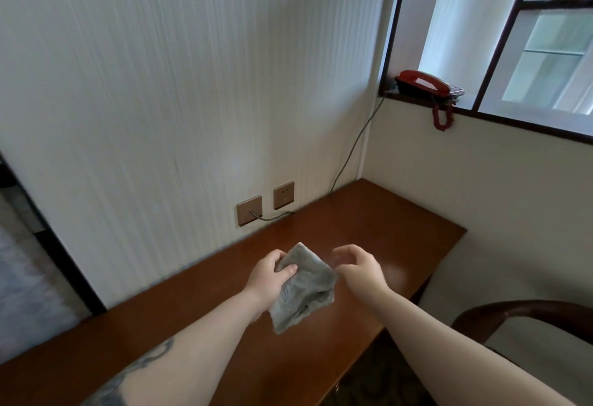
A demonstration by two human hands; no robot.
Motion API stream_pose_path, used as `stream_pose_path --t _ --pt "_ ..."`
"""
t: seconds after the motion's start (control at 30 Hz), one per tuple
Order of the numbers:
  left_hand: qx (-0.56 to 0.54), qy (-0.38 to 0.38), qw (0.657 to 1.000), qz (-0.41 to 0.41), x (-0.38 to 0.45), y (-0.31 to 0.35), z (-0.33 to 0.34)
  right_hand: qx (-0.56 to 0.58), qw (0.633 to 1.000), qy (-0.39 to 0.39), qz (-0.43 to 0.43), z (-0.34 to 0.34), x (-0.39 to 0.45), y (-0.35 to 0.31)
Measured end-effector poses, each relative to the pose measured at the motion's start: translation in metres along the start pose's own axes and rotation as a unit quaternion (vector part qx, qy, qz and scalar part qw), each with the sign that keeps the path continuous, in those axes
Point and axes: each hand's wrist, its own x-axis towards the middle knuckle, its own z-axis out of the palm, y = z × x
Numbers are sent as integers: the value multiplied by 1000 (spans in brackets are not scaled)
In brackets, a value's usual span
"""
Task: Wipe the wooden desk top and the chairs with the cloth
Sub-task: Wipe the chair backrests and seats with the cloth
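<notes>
Cloth [303, 290]: grey, bunched, held above the wooden desk top [369, 229] at frame centre. Left hand [269, 280] grips its upper edge, thumb pinching on top. Right hand [359, 269] at 3 o'clock of the cloth, fingers loosely curled, apart, holding nothing. Chair [529, 319] at 4 o'clock, 2 wall sockets [266, 203] at 12

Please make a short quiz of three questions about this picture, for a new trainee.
1. True or false: the grey cloth lies flat on the wooden desk top.
2. Which of the hands grips the cloth? A) left hand B) right hand
3. Fill in: the red telephone stands on the window ____.

Key: 1 false, it is held above the desk; 2 A; 3 sill.
</notes>
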Motion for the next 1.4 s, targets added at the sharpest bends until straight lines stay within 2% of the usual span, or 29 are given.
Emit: stream_pose_path --t 0.07,0.13,0.2,0.3,0.57,0.83,1.1,1.4 --pt "24 -25 999 24 0 5 6 46 995 -83 -18 5 -4 -6" --pt "50 -55 996 51 1 10 11 14 992 -114 -56 12 -7 -7" --pt "70 -65 993 71 4 14 15 -43 992 -80 -87 11 -9 -7" --pt "93 -85 989 78 6 18 18 -85 993 -37 -78 -2 -12 0" --pt "173 -181 964 84 6 10 56 -123 992 -18 29 -52 -40 42" --pt "221 -255 929 150 -4 65 146 -189 973 51 122 -124 -85 75" --pt "256 -309 893 203 -21 101 221 -266 952 69 136 -179 -113 110" --pt "245 -335 886 207 -56 125 298 -254 952 46 165 -242 -140 157"
